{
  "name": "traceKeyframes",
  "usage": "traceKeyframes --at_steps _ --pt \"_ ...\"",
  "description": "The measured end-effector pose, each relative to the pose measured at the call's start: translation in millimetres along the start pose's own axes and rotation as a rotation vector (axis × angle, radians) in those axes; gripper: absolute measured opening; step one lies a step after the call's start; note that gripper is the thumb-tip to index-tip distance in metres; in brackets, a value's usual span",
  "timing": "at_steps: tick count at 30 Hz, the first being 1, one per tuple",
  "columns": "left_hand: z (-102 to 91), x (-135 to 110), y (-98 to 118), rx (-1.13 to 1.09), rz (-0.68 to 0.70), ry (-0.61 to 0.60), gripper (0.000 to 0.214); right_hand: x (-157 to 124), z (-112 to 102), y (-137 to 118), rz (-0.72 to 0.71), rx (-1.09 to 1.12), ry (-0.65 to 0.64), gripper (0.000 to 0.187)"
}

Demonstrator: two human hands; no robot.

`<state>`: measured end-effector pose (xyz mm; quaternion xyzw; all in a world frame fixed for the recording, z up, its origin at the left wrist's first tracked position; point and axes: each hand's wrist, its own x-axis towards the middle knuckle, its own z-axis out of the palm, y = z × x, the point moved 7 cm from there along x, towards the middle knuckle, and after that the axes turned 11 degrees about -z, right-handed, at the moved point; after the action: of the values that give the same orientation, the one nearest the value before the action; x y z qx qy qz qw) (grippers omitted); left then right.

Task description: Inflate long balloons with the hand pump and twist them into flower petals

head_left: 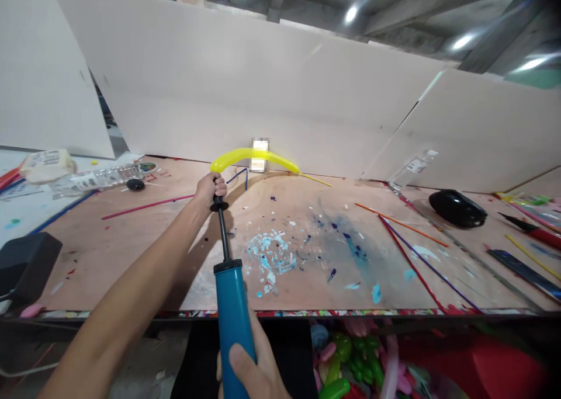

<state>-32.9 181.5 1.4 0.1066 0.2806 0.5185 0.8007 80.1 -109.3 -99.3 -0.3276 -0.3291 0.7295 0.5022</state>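
Note:
A blue hand pump (235, 317) with a black rod runs up from the bottom edge. My right hand (256, 367) is wrapped round its blue barrel. Farther up, my left hand (209, 190) is closed at the pump's black nozzle end, where a yellow balloon (239, 155) begins. The long balloon is partly inflated and arches to the right above the table. Its far tip is still thin and flat. The rod shows between the barrel and the black collar below my left hand. My left fingers hide the balloon's mouth.
Uninflated balloons, one pink (149, 206), one orange (401, 225) and one red (412, 264), lie on the paint-spotted table (302, 291). A black mouse-shaped object (458, 208) and plastic bottle (412, 170) are at right. White boards (263, 77) stand behind. Inflated balloons (350, 352) lie below the edge.

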Motion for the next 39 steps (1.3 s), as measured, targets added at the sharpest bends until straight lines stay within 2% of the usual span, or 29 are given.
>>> traceKeyframes --at_steps 5,8,14,17,20,25,28,31,34,35,37,39 --pt "-1.3 -10 -49 0.074 0.037 -0.004 0.016 39 -2 -30 -0.071 0.047 -0.028 0.065" --pt "4.5 -16 -64 0.089 0.053 -0.047 0.016 49 -2 -40 -0.097 0.050 -0.045 0.053" --pt "9.9 -22 -64 0.089 0.052 -0.078 0.018 48 1 -44 -0.056 0.036 -0.145 0.052" --pt "12.0 -28 -66 0.077 0.073 -0.079 0.017 59 1 -51 0.028 0.001 -0.187 0.056" --pt "18.7 -38 -75 0.107 0.069 -0.111 0.020 77 3 -67 0.031 -0.067 -0.191 0.054" --pt "32.7 -56 -77 0.244 0.235 -0.156 0.022 104 9 -81 0.044 -0.166 -0.150 0.051" --pt "47.0 -58 -63 0.403 0.346 -0.169 0.023 111 11 -87 -0.008 -0.218 -0.140 0.046" --pt "62.8 -61 -24 0.489 0.483 -0.124 0.024 102 12 -111 -0.173 -0.496 -0.180 0.036" --pt "71.9 -70 18 0.474 0.612 -0.092 0.029 88 12 -154 -0.444 -1.038 -0.235 0.023" --pt "73.6 -73 25 0.502 0.635 -0.105 0.030 88 9 -164 -0.473 -1.215 -0.250 0.021" --pt "72.0 -76 24 0.569 0.638 -0.147 0.030 98 -9 -183 -0.481 -1.558 -0.183 0.024" --pt "61.3 -73 8 0.590 0.584 -0.165 0.032 118 -34 -193 -0.432 -1.861 -0.038 0.033"
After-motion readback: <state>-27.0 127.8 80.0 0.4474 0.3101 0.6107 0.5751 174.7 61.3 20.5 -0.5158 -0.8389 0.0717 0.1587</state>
